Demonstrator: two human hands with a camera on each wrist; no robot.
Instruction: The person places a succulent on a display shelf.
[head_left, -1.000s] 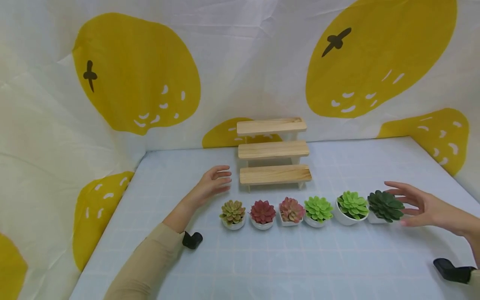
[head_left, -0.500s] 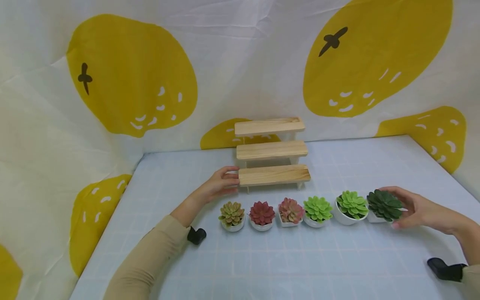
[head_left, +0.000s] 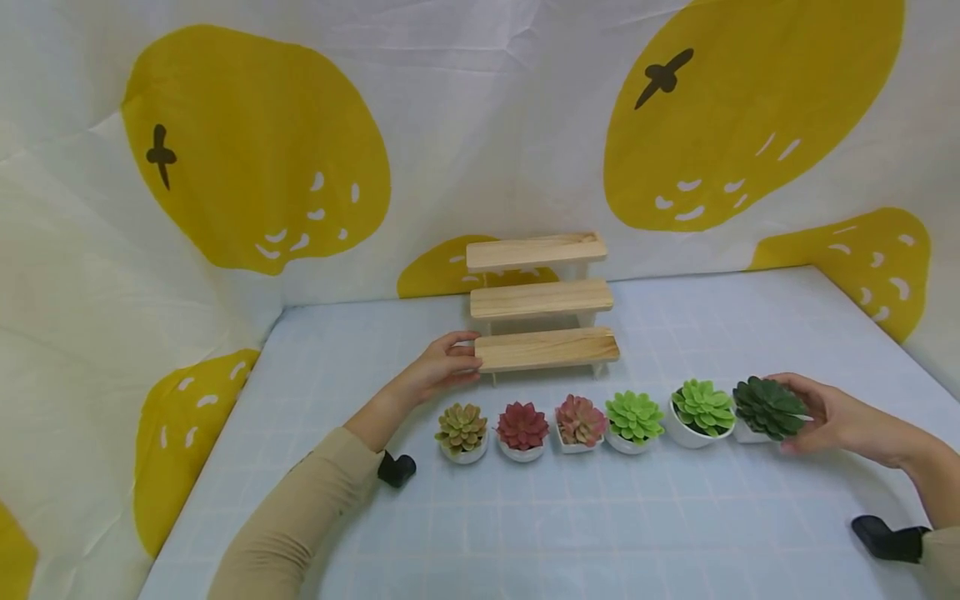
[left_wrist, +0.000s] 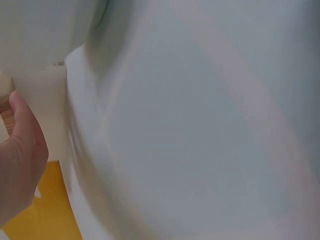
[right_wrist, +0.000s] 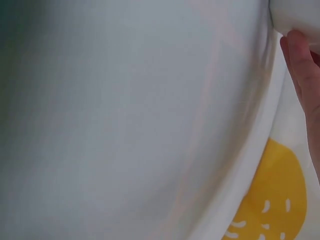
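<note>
A three-step wooden display stand (head_left: 547, 350) stands at the back of the table. My left hand (head_left: 441, 367) holds the left end of its lowest step; in the left wrist view the thumb (left_wrist: 22, 115) lies against the wood's edge (left_wrist: 6, 90). My right hand (head_left: 847, 422) grips the dark green potted succulent (head_left: 768, 407) from its right side, fingers behind and thumb in front. In the right wrist view the fingers (right_wrist: 302, 60) touch its white pot (right_wrist: 300, 17). This plant is at the right end of a row, beside a bright green succulent (head_left: 705, 408) in a round white pot.
The row continues leftward with a light green succulent (head_left: 634, 418), a pink one (head_left: 581, 421), a dark red one (head_left: 522, 427) and an olive one (head_left: 461, 429), all in white pots. A white cloth (head_left: 495, 150) with yellow fruit prints hangs behind the pale checked table (head_left: 570, 525).
My left hand has moved right to the lowest step's left end and taken hold there. My right hand has moved left and closed round the dark green succulent's pot. The view has shifted slightly.
</note>
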